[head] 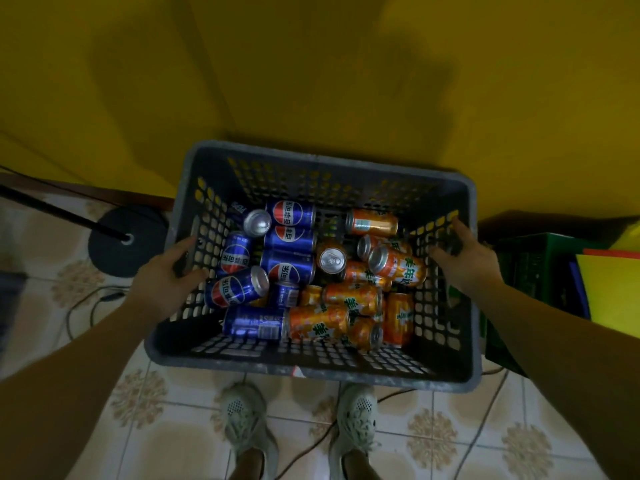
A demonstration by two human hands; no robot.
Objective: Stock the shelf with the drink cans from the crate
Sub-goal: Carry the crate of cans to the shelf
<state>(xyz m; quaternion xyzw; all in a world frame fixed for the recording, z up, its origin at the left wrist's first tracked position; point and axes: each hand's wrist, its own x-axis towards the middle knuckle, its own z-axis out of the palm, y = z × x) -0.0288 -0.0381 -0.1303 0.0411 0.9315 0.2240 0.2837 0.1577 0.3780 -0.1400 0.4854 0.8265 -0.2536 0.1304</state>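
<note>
The left hand [166, 271] and right hand [464, 261] curl their fingers over opposite rims of the grey perforated plastic crate [311, 373], apparently to carry its loose blue and orange drink cans [291, 237] level.

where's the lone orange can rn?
Head view: the lone orange can lies on its side by the far wall of the grey crate, right half, right of the farthest blue can.

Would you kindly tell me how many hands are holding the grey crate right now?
2. The left hand grips the left wall of the crate; the right hand grips its right wall. Both are in plain view.
</note>
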